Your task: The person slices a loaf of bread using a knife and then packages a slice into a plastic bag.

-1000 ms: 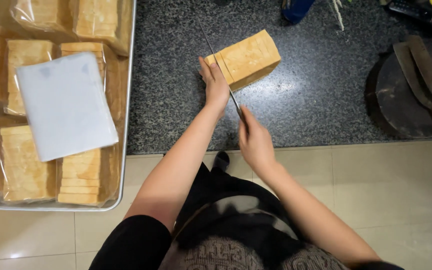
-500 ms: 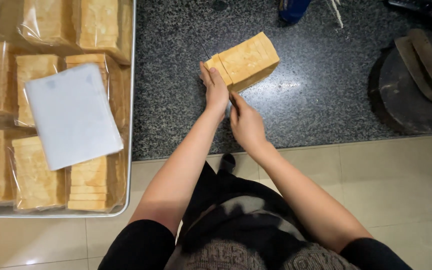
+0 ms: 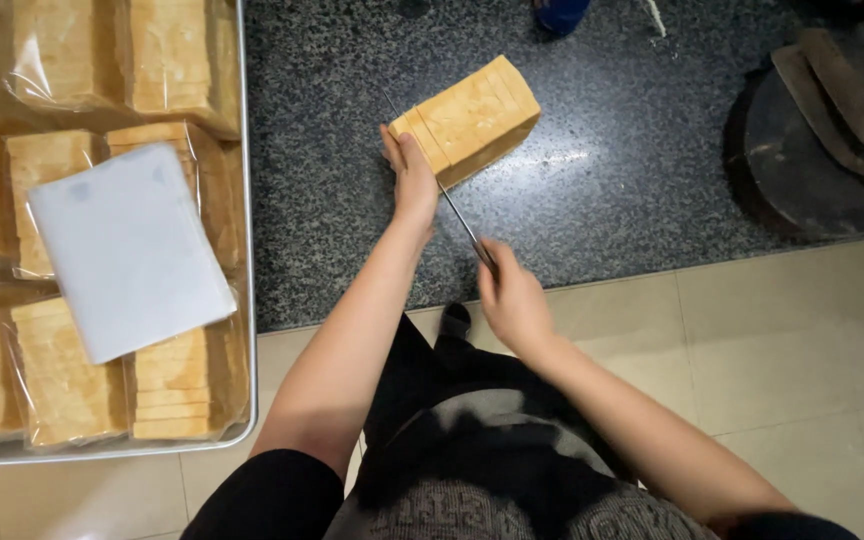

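A: Loaf point(image 3: 472, 118) sits on the dark granite counter point(image 3: 612, 190). From my feed, the tray point(image 3: 246, 250) of bagged bread is left, round block point(image 3: 792, 170) with cleavers right.

B: Hands?

A: Left hand point(image 3: 412, 180) presses the loaf's end; right hand point(image 3: 512, 295) is clenched round the knife point(image 3: 452, 205).

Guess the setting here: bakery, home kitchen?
Probably a bakery prep area: a metal tray packed with bagged sliced bread, a loaf being knife-cut on a granite counter.
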